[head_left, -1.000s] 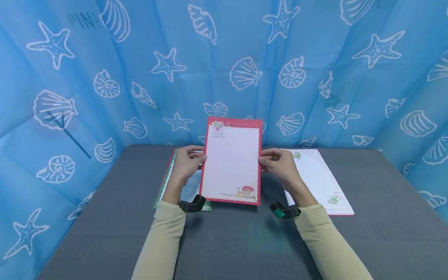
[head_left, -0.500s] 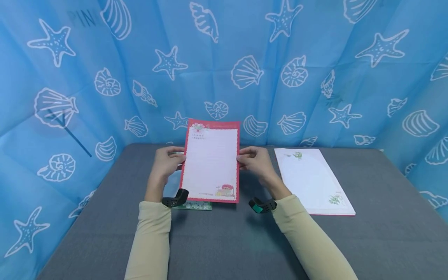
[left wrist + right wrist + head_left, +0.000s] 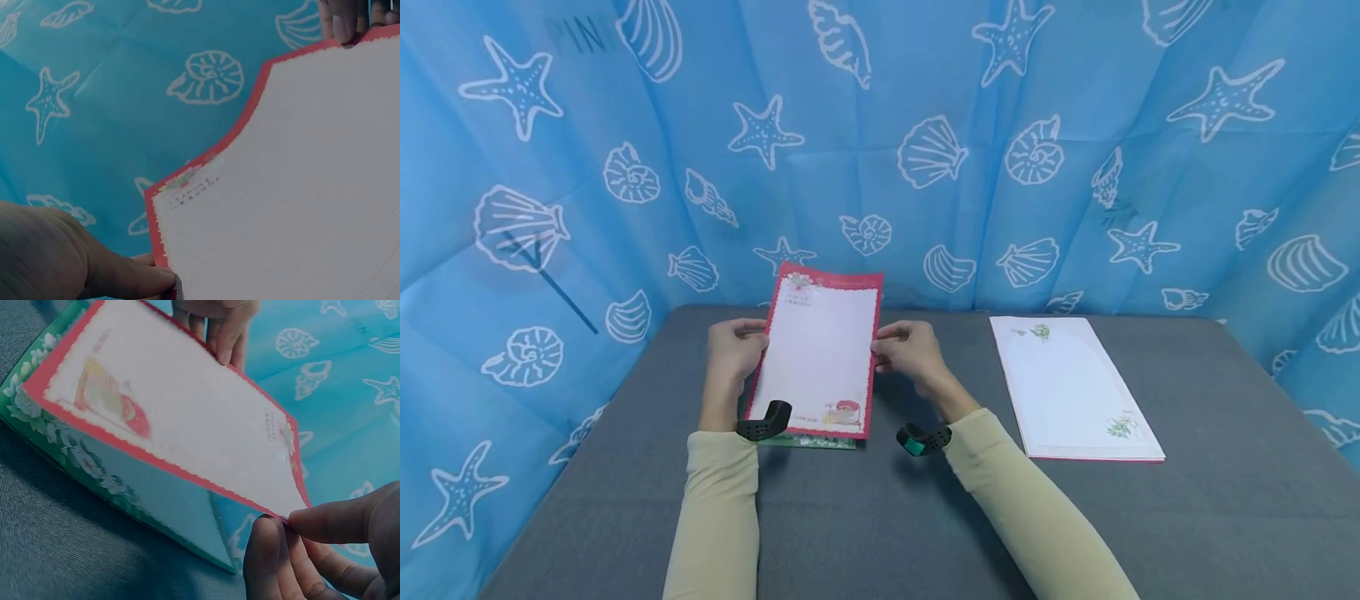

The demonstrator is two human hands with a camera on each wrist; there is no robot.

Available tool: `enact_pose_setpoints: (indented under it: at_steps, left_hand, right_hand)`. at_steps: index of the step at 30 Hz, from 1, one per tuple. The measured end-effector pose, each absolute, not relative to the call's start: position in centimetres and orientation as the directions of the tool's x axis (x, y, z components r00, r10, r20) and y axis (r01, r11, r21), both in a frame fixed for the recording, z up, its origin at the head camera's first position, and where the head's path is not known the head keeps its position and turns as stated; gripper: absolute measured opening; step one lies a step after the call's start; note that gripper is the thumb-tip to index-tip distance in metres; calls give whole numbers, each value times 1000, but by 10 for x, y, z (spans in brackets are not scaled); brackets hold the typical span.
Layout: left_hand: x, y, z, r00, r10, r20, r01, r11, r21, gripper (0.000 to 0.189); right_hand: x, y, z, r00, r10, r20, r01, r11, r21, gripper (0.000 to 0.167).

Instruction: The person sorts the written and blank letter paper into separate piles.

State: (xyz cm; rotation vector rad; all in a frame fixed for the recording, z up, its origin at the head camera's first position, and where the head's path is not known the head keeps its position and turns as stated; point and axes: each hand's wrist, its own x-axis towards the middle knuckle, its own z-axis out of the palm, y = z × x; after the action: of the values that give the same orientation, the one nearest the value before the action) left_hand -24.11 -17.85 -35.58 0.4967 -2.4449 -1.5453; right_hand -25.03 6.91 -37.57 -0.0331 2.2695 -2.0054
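Both hands hold a red-bordered sheet of letter paper (image 3: 820, 350) by its side edges. The left hand (image 3: 733, 350) pinches the left edge between thumb and fingers, and the right hand (image 3: 913, 354) pinches the right edge. In the left wrist view the sheet's top edge bends in a curve. Beneath it on the table lies green-bordered paper (image 3: 81, 459) with white flowers along its border, mostly hidden in the head view. The right wrist view shows a gap between the red sheet and the green paper.
A stack of white paper (image 3: 1075, 387) with green plant prints lies at the right on the grey table (image 3: 850, 533). Behind the table hangs a blue curtain (image 3: 865, 150) with shells and starfish.
Both hands have carried the red-bordered sheet leftward and somewhat lower, so it now covers most of the green-bordered paper. The white stack at the right is fully uncovered.
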Motion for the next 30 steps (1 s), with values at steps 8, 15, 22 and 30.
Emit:
enact_pose_setpoints:
  at_steps: [8,15,22,30]
  left_hand:
    - [-243,-183,-361,-881,-473,-2,-228,422,877,34]
    - [-243,-185,-368,-866,-499,-27,-290,459,840,37]
    - [-245,-183,-378,-866,-500,-6,-312,531,788,37]
    - [-247,-181,-385,-869,-494,-4,-338,589,734,35]
  right_hand:
    - [-256,54,-384,-986,-94,-141,127,140,-982,17]
    - [-259,46,-389,-978,-90,-190,174,164,-971,13]
    - [-262,38,-396,-981,-50,-187,170,239,-956,11]
    - [-262,38,-400,-987,-3,-163,150,377,-914,7]
